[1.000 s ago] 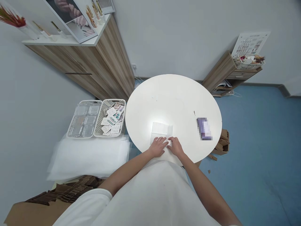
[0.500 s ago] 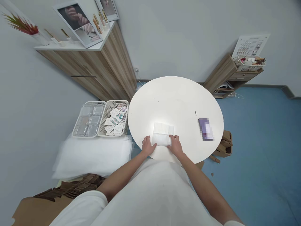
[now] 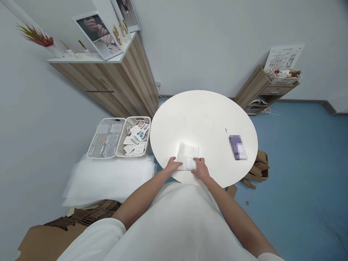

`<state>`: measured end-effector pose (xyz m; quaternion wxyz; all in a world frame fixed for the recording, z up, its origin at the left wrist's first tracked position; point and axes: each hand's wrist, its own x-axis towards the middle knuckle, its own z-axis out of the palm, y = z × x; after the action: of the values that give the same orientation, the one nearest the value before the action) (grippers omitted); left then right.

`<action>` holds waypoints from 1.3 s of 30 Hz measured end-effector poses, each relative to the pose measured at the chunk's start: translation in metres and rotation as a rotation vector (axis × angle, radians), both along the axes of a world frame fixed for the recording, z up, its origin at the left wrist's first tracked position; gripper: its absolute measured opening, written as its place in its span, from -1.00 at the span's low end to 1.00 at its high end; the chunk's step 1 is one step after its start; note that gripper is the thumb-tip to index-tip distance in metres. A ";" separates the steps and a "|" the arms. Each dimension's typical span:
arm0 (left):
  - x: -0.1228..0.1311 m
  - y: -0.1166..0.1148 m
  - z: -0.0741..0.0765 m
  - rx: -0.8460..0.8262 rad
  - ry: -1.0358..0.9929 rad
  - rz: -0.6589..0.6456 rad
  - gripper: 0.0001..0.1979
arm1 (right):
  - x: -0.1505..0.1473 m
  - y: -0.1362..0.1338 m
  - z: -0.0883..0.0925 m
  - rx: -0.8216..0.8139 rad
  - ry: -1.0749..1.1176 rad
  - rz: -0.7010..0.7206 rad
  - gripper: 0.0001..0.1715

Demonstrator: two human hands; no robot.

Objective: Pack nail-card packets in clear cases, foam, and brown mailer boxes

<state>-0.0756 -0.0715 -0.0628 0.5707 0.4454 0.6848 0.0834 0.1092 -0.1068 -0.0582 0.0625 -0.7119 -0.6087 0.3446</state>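
A white foam sheet, partly folded over, lies on the round white table near its front edge. On its near part a small pale rectangular shape shows; what it is I cannot make out. My left hand grips the sheet's left edge, the thumb reaching over it. At the right edge my right hand pinches the sheet between thumb and fingers.
Left of the table stand a basket of printed cards and a basket of clear plastic boxes. Below them lies a stack of white sheets. A blurred purple item rests at the table's right. Cardboard sits on the floor.
The near part of the sheet has shifted and now shows a small pale rectangle. My right hand has moved slightly left and down. The whole view has tilted a little.
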 end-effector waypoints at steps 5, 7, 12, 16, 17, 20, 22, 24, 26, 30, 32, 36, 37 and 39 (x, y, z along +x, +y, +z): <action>-0.004 0.000 0.008 0.022 -0.108 -0.114 -0.80 | -0.007 -0.008 0.000 -0.003 0.020 -0.005 -0.31; 0.002 -0.001 0.009 0.071 -0.123 -0.162 -0.84 | -0.011 -0.009 -0.001 -0.002 0.029 -0.003 -0.30; 0.022 -0.002 0.010 0.205 -0.018 -0.292 -0.84 | -0.023 -0.007 -0.002 -0.002 0.065 -0.008 -0.33; 0.028 -0.005 0.008 0.228 -0.002 -0.341 -0.82 | -0.024 -0.009 -0.006 -0.001 0.174 -0.055 -0.25; 0.028 -0.006 0.008 0.231 -0.012 -0.349 -0.81 | -0.023 -0.010 -0.007 0.001 0.226 -0.077 -0.22; 0.026 -0.008 0.010 0.252 -0.037 -0.387 -0.83 | -0.017 -0.011 -0.010 0.009 0.386 -0.157 -0.28; 0.024 -0.008 0.012 0.266 -0.043 -0.414 -0.79 | -0.015 -0.010 -0.012 0.023 0.425 -0.205 -0.41; 0.022 -0.007 0.014 0.278 -0.039 -0.438 -0.72 | -0.015 -0.007 -0.014 0.045 0.398 -0.238 -0.54; 0.020 -0.007 0.015 0.294 -0.028 -0.453 -0.72 | -0.017 -0.005 -0.016 0.058 0.356 -0.256 -0.61; 0.013 -0.008 0.014 0.515 0.125 -0.620 -0.64 | -0.020 -0.006 -0.017 0.058 0.311 -0.230 -0.61; 0.011 -0.009 0.013 0.642 0.220 -0.752 -0.54 | -0.020 -0.010 -0.015 0.061 0.287 -0.197 -0.57; 0.010 -0.010 0.007 0.766 0.292 -0.870 -0.53 | -0.019 -0.020 -0.005 0.178 0.128 -0.101 -0.38; 0.010 -0.010 0.006 0.779 0.296 -0.880 -0.53 | -0.018 -0.022 -0.002 0.220 0.068 -0.040 -0.35; 0.011 -0.008 0.005 0.780 0.295 -0.895 -0.53 | -0.017 -0.023 0.001 0.269 -0.015 0.135 -0.35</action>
<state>-0.0649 -0.0798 -0.0575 0.2444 0.8728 0.4221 0.0173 0.0917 -0.1301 -0.0569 0.1294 -0.6570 -0.6964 0.2581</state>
